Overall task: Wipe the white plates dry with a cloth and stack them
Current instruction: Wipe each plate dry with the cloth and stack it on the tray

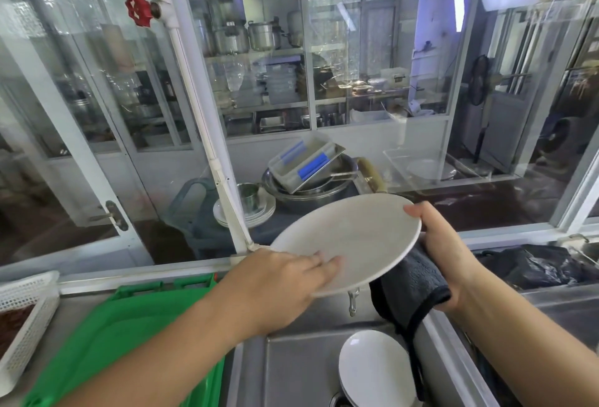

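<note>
I hold a white plate (353,238) tilted in the air above the steel sink (291,367). My left hand (278,280) grips its near left rim, fingers lying over the face. My right hand (444,251) holds the far right rim, thumb on top, with a dark grey cloth (408,290) bunched in its palm and hanging under the plate. More white plates (372,371) lean in the sink below.
A green plastic crate (123,335) sits on the counter at the left, with a white mesh basket (26,316) beside it. A glass partition (356,154) stands right behind the sink. Beyond it lie metal bowls (304,192), trays and a plate stack (259,215). A black bag (538,264) lies at the right.
</note>
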Demonstrator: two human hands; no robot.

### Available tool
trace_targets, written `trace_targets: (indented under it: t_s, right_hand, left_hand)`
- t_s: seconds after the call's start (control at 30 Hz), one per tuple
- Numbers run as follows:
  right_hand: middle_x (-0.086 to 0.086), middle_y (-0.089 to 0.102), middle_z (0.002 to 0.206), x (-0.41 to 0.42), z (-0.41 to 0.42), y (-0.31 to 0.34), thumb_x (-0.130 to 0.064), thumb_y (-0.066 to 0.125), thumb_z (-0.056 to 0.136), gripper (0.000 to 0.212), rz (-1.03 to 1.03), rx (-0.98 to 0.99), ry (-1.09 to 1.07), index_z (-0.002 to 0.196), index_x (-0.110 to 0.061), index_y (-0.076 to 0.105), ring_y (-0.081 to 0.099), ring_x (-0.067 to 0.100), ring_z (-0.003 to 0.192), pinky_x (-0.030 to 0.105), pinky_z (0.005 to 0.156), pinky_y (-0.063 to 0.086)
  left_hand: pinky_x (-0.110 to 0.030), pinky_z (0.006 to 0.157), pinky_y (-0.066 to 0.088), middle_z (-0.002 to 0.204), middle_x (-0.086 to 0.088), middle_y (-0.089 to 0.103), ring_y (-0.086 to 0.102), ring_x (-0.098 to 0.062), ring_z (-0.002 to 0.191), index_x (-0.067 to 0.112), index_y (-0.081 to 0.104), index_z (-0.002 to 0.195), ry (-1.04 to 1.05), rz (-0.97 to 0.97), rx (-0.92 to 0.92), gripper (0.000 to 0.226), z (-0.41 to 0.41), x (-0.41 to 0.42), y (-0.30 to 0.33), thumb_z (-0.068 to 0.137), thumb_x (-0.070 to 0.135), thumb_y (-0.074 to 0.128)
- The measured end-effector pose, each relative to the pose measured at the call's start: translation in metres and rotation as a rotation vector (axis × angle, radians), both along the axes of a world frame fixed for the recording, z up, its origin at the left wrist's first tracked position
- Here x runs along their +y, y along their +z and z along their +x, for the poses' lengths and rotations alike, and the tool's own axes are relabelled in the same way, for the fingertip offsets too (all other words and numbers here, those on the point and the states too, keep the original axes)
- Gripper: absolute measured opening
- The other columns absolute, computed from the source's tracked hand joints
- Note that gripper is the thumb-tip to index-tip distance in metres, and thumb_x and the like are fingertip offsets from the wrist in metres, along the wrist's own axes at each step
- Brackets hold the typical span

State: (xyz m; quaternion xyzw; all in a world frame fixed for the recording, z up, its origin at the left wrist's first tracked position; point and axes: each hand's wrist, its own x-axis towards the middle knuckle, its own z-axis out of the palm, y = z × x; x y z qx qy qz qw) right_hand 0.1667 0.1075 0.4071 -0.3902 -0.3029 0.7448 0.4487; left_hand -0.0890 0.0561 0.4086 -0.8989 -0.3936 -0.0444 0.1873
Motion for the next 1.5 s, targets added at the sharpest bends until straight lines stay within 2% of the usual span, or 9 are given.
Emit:
trace_targets:
  t_s: [0.07, 0.13, 0.2, 0.33, 0.5, 0.63, 0.8, 1.4, 1.5]
  right_hand:
    - [0.027, 0.075, 0.089, -0.002, 0.001, -0.01, -0.038, 0.059, 0.072, 0.048, 0.03, 0.034, -0.025, 0.085, 0.001, 0.083, 0.075, 0.039, 0.069, 0.043, 0.056, 0.062]
    - [0.026, 0.074, 0.094, -0.003, 0.001, -0.018, -0.035, 0.056, 0.07, 0.047, 0.052, 0.101, -0.066, 0.09, -0.002, 0.084, 0.075, 0.04, 0.071, 0.046, 0.06, 0.063]
    - [0.024, 0.073, 0.093, -0.005, 0.001, -0.025, -0.034, 0.055, 0.068, 0.045, 0.085, 0.16, -0.111, 0.089, -0.006, 0.084, 0.073, 0.04, 0.073, 0.047, 0.063, 0.063]
    - [0.019, 0.075, 0.078, -0.004, 0.008, -0.031, -0.029, 0.046, 0.083, 0.043, 0.158, 0.185, -0.203, 0.076, -0.011, 0.084, 0.074, 0.034, 0.061, 0.039, 0.05, 0.06]
    - [0.014, 0.074, 0.071, -0.004, 0.019, -0.032, -0.028, 0.039, 0.093, 0.053, 0.174, 0.15, -0.25, 0.068, -0.015, 0.084, 0.073, 0.029, 0.056, 0.036, 0.045, 0.058]
    - [0.013, 0.074, 0.067, -0.005, 0.028, -0.031, -0.025, 0.037, 0.096, 0.056, 0.185, 0.107, -0.244, 0.066, -0.013, 0.083, 0.072, 0.026, 0.051, 0.031, 0.041, 0.055]
    - [0.009, 0.072, 0.059, -0.008, 0.045, -0.033, -0.016, 0.034, 0.1, 0.04, 0.184, 0.056, -0.269, 0.084, -0.005, 0.069, 0.069, 0.02, 0.044, 0.023, 0.035, 0.048]
    - [0.011, 0.081, 0.092, 0.016, 0.14, -0.086, -0.022, 0.079, 0.086, 0.009, 0.075, -0.349, -0.445, 0.094, -0.019, 0.079, 0.079, 0.035, 0.079, 0.049, 0.067, 0.066]
    - [0.011, 0.081, 0.089, 0.007, 0.156, -0.093, -0.026, 0.077, 0.089, 0.008, 0.036, -0.37, -0.452, 0.09, -0.018, 0.08, 0.079, 0.03, 0.072, 0.037, 0.055, 0.062]
  left_hand:
    - [-0.035, 0.072, 0.066, 0.141, 0.002, 0.071, 0.076, -0.015, 0.112, 0.028, 0.062, 0.149, 0.004, -0.009, -0.017, 0.074, -0.003, 0.001, -0.008, 0.077, 0.022, 0.078]
    - [-0.039, 0.099, 0.061, 0.156, 0.004, 0.058, 0.064, -0.015, 0.134, 0.035, 0.051, 0.157, 0.049, -0.085, -0.072, 0.083, -0.006, 0.007, -0.016, 0.08, 0.02, 0.082]
    - [-0.037, 0.127, 0.031, 0.17, 0.018, 0.031, 0.033, -0.006, 0.156, 0.047, 0.027, 0.164, 0.114, -0.183, -0.205, 0.085, -0.009, 0.011, -0.022, 0.094, 0.019, 0.067]
    - [-0.014, 0.122, -0.012, 0.162, 0.045, 0.005, -0.005, 0.018, 0.152, 0.054, 0.026, 0.162, 0.179, -0.195, -0.466, 0.089, -0.019, 0.02, -0.021, 0.088, 0.011, 0.054]
    - [-0.024, 0.123, 0.024, 0.149, 0.048, 0.036, 0.03, 0.019, 0.145, 0.07, 0.038, 0.143, 0.399, -0.493, -1.237, 0.084, -0.019, 0.029, -0.021, 0.101, -0.001, 0.048]
    - [-0.045, 0.093, 0.061, 0.141, -0.004, 0.069, 0.069, -0.024, 0.118, 0.036, 0.063, 0.144, 0.468, -0.925, -1.908, 0.038, 0.004, 0.037, -0.021, 0.107, 0.032, 0.061]
    - [-0.061, 0.109, 0.051, 0.13, -0.012, 0.076, 0.069, -0.038, 0.125, 0.022, 0.072, 0.134, 0.57, -1.066, -2.085, 0.046, 0.043, 0.045, -0.032, 0.109, 0.051, 0.048]
    - [-0.041, 0.053, 0.062, 0.102, -0.001, 0.084, 0.081, -0.024, 0.081, 0.022, 0.082, 0.107, 0.721, -0.881, -2.315, 0.025, 0.131, 0.056, -0.079, 0.102, 0.042, 0.067]
    - [-0.048, 0.06, 0.064, 0.106, -0.002, 0.083, 0.081, -0.027, 0.084, 0.025, 0.079, 0.114, 0.716, -0.96, -2.272, 0.027, 0.142, 0.056, -0.086, 0.101, 0.045, 0.066]
